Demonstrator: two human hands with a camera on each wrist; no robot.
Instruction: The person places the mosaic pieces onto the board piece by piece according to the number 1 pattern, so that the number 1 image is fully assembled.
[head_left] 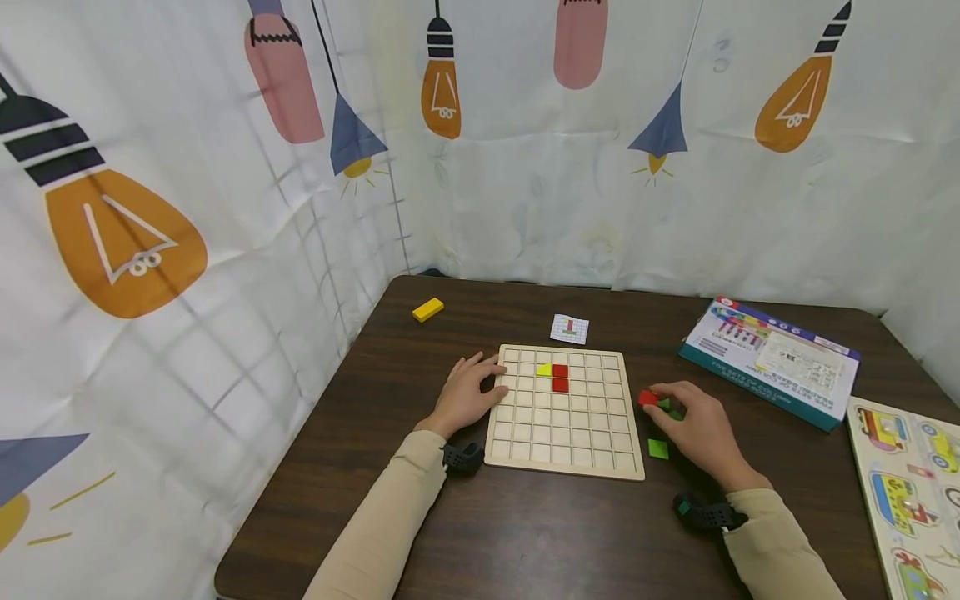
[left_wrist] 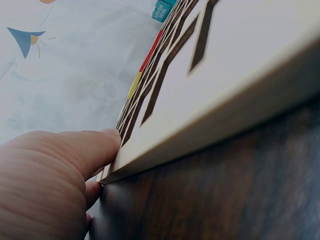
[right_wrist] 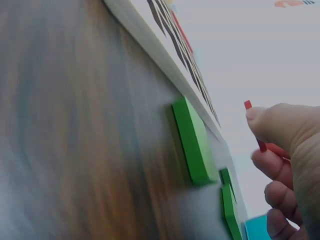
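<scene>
My right hand (head_left: 697, 423) pinches a small red square tile (head_left: 648, 398) between thumb and fingers, just off the board's right edge. In the right wrist view the red tile (right_wrist: 262, 145) is seen edge-on, raised over the table. Green tiles (head_left: 677, 414) lie partly hidden under that hand, and a green square tile (head_left: 658, 449) lies nearer me. The wooden grid board (head_left: 562, 433) bears a yellow tile (head_left: 543, 370) beside two stacked red squares (head_left: 560, 378). At the board's left edge rests my left hand (head_left: 468, 393), its thumb (left_wrist: 102, 145) touching the rim.
Behind the board lies a small pattern card (head_left: 569, 329). A yellow block (head_left: 428, 310) sits at the far left of the dark table (head_left: 337, 467). To the right are a game box (head_left: 772, 358) and a picture board (head_left: 911, 492). Printed curtains hang behind.
</scene>
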